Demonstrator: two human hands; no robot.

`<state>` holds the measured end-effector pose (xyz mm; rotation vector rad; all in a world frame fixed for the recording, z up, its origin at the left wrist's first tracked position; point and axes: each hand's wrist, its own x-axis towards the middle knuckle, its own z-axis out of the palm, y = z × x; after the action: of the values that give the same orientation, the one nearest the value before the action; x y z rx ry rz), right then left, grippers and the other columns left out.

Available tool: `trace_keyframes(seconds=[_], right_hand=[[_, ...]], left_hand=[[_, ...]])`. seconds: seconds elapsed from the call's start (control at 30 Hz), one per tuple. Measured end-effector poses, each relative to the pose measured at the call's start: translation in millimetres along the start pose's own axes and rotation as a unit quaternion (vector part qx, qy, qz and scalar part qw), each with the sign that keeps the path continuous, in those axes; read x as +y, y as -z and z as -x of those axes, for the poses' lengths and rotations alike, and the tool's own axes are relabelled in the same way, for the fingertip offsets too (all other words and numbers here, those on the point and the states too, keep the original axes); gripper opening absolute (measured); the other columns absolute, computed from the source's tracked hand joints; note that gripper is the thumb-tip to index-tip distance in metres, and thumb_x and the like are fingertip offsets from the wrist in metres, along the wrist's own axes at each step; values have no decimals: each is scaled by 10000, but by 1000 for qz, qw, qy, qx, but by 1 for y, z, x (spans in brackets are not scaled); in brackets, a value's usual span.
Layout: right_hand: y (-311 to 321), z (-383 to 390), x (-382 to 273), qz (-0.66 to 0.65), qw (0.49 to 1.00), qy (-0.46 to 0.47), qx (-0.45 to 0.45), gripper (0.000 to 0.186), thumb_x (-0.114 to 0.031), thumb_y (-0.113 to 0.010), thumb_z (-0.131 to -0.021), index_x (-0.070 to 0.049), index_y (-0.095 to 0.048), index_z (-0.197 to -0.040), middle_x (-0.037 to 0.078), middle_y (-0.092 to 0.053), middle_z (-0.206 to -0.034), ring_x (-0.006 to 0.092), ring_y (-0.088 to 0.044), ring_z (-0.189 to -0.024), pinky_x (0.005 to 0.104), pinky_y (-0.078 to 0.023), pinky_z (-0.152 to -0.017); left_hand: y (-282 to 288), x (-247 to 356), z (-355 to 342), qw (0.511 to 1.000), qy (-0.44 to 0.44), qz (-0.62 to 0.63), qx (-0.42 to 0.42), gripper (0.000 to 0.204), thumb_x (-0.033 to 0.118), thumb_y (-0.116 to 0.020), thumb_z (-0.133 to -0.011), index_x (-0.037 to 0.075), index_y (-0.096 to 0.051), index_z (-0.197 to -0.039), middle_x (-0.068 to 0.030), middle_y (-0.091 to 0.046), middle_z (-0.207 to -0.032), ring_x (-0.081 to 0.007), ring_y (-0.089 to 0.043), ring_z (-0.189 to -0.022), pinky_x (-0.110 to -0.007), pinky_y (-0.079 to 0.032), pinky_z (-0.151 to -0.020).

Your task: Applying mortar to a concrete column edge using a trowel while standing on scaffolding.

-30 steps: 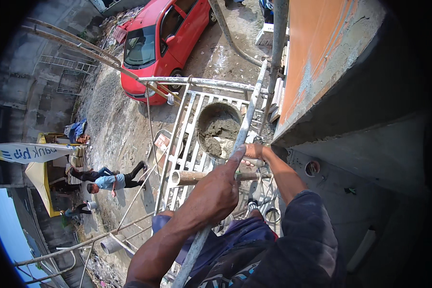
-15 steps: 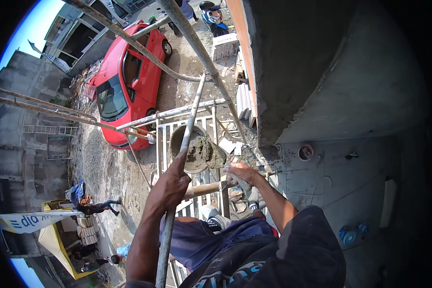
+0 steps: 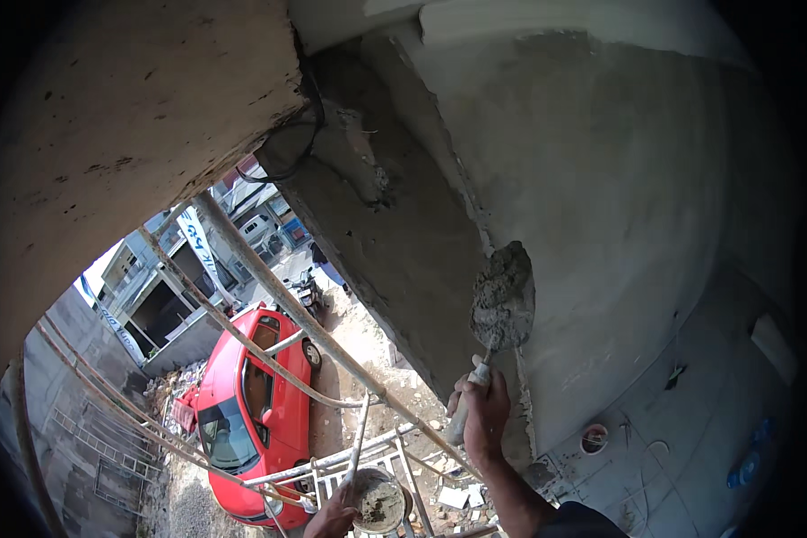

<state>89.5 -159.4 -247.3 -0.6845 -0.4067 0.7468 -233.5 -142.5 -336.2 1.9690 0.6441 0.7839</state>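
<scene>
A trowel (image 3: 482, 369) loaded with wet grey mortar (image 3: 502, 278) is in my right hand (image 3: 486, 408). My fingers wrap its pale handle, and the blade is raised at the rough edge between the dark plastered strip (image 3: 403, 242) and the smoother grey wall (image 3: 592, 197). Whether the blade touches the wall I cannot tell. Low in the picture, my left hand (image 3: 334, 516) is closed round a slanting scaffold pole (image 3: 360, 437). Right beside it stands a round bucket (image 3: 407, 509) with mortar inside, partly cut off by the lower edge.
Scaffold tubes (image 3: 282, 296) cross at the left, above a parked red car (image 3: 269, 403). A concrete overhang (image 3: 143, 99) fills the upper left, with a dark cable (image 3: 316, 125) hanging from its edge. A small pail (image 3: 594, 438) stands on the tiled floor at the lower right.
My right hand has lifted the trowel with mortar from the bucket up to the wall. The view has swung up towards the wall, while my left hand stays at the pole.
</scene>
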Motion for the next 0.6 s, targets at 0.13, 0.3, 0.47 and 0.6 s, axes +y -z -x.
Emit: trace_keyframes(seconds=[0.13, 0.3, 0.47, 0.6], right_hand=[[-72, -57, -37, -117, 969, 214, 21, 524, -58, -563, -945, -14, -322, -1409, 69, -537, -936, 122, -520, -721, 288, -495, -617], [-132, -123, -68, -103, 884, 452, 67, 563, -114, -586, -986, -29, -235, -1419, 77, -528, -989, 118, -497, -777, 263, -465, -716], [-179, -199, -61, -15, 808, 582, 91, 404, -89, -577, -986, -8, -357, -1315, 85, -548, -976, 131, -509, -794, 272, -449, -738], [-199, -235, -80, 256, 862, 438, -14, 335, -121, -612, -939, -13, -480, -1227, 224, -629, -906, 368, -654, -855, 441, -517, -741]], left_hand=[[22, -24, 9, 993, 108, -56, -4, 538, 170, -597, -873, 42, -437, -1371, -224, -598, -1146, -292, -614, -893, -443, -506, -775], [49, -40, 26, 961, 249, -118, -3, 718, 184, -632, -867, 91, -293, -1494, -212, -585, -1254, -240, -586, -1106, -452, -466, -951], [39, -13, 22, 930, 346, -123, -10, 832, 193, -667, -851, 112, -221, -1549, -212, -518, -1380, -216, -495, -1235, -436, -370, -1051], [34, 26, 0, 890, 426, -163, -23, 815, 128, -674, -846, 86, -245, -1538, -190, -563, -1270, -185, -547, -929, -371, -445, -793]])
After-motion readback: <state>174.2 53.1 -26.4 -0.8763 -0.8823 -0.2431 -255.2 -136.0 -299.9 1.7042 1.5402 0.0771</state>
